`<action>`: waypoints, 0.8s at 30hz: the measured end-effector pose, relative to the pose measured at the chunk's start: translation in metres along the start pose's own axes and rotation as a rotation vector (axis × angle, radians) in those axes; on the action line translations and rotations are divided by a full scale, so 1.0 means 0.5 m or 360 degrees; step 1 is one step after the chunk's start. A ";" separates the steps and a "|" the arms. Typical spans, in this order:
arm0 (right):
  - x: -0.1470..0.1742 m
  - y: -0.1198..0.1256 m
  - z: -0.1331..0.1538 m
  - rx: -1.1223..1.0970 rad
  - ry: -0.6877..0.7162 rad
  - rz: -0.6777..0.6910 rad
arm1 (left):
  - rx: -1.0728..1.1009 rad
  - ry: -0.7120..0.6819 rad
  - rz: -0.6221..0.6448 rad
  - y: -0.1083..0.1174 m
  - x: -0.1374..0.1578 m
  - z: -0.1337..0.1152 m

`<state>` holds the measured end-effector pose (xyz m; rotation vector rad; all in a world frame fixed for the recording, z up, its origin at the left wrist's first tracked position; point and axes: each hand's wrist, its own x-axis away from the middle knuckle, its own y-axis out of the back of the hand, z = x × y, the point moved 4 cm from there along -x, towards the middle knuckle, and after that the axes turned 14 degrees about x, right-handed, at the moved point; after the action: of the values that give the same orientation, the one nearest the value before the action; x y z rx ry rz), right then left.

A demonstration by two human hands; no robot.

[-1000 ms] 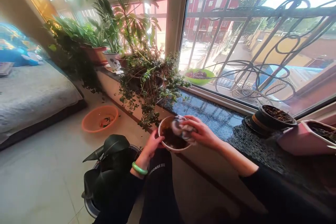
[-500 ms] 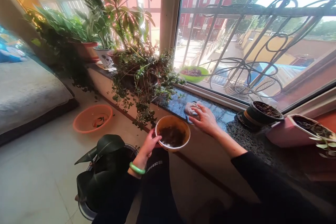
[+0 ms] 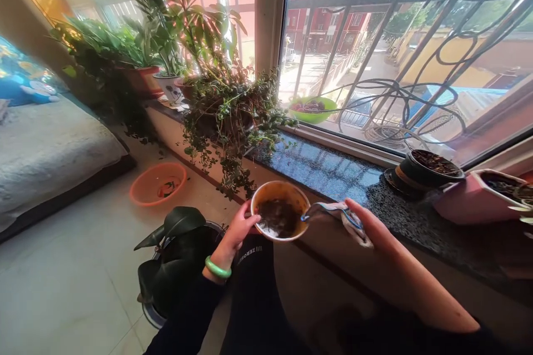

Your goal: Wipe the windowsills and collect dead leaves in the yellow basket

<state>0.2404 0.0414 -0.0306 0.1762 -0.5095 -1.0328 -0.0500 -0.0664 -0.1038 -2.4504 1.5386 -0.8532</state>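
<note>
My left hand [image 3: 238, 228], with a green bangle at its wrist, grips the left rim of a round tub [image 3: 300, 191], thumb over the edge. Dark soil-like matter [image 3: 278, 216] lies inside, with a pale patch near the front. My right hand [image 3: 370, 222] is closed on a crumpled grey-white cloth [image 3: 352, 222] with a blue edge. One corner of that cloth hangs across to the tub's right rim. Both hands are in front of the dark stone windowsill [image 3: 325, 169].
Trailing plants [image 3: 229, 105] hang over the sill at left. A dark pot [image 3: 428, 175] and a pink planter [image 3: 470, 199] stand on it at right. An orange basin [image 3: 158, 186] and a large-leaved potted plant [image 3: 179, 255] stand on the floor. A bed [image 3: 54, 155] is at far left.
My right hand has lifted the cloth off the windowsill and brought it down and right, beside the tub. My left hand still holds the tub. The view has shifted slightly.
</note>
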 end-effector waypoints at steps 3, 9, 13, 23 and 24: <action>0.031 0.000 -0.078 0.0045 -0.0357 0.0083 | -0.0059 0.0002 0.0107 -0.020 0.011 0.007; 0.037 -0.027 -0.098 -0.0481 -0.0342 0.0157 | -0.0113 -0.0002 0.0163 -0.031 0.024 -0.003; 0.027 -0.010 -0.106 -0.0376 -0.0153 0.0034 | -0.0112 0.0008 0.0102 -0.014 0.046 -0.036; 0.032 -0.060 -0.124 -0.0584 -0.0084 0.0182 | -0.0223 -0.0190 -0.0026 -0.007 0.111 -0.086; 0.028 -0.067 -0.115 -0.0533 -0.0040 0.0182 | -0.0242 -0.0209 0.0003 -0.017 0.115 -0.087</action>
<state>0.2478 0.0066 -0.0887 -0.1615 -0.3585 -0.9940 -0.0472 -0.1039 -0.0416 -2.5503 1.6129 -0.5810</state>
